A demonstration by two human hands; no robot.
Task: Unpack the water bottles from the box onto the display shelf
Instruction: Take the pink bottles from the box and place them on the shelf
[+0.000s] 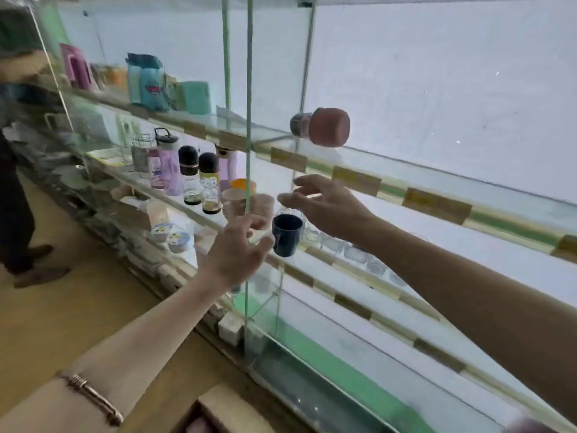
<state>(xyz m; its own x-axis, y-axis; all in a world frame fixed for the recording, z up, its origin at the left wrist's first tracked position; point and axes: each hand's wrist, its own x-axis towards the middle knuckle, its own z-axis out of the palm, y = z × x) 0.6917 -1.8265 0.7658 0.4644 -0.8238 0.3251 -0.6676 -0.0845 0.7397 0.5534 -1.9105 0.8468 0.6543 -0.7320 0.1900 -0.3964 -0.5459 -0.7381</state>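
Two hands reach toward a glass display shelf (437, 205) with several levels. The left hand (240, 248) is at the edge of a green-tinted glass door (249, 120); its fingers are loosely bent, and I cannot tell if they pinch the door edge or only touch it. A thin bangle (93, 398) sits on the left forearm. The right hand (327, 204) is above and to the right of the left one, inside the shelf, with the fingers spread and relaxed, holding nothing.

Between the two hands, just under the right fingertips, a dark blue cup (287, 234) stands on the middle level. Just behind the left hand there are two pale pink tumblers (246, 207), blurred through the glass, and an orange lid (242, 184) behind them. To the left of the hands, on the same level, the water bottles stand in a group: two with black caps (199, 179) and two purple ones (165, 167). Above the right hand, a bottle with a red cap (324, 126) lies on its side on the upper level. Far to the upper left of the hands, teal packages (146, 81) and a pink item (75, 67) stand on that upper level.

Below the left forearm, at the bottom edge of the view, a corner of the cardboard box (224, 410) is seen on the floor. A person's legs (18, 220) are at the far left.
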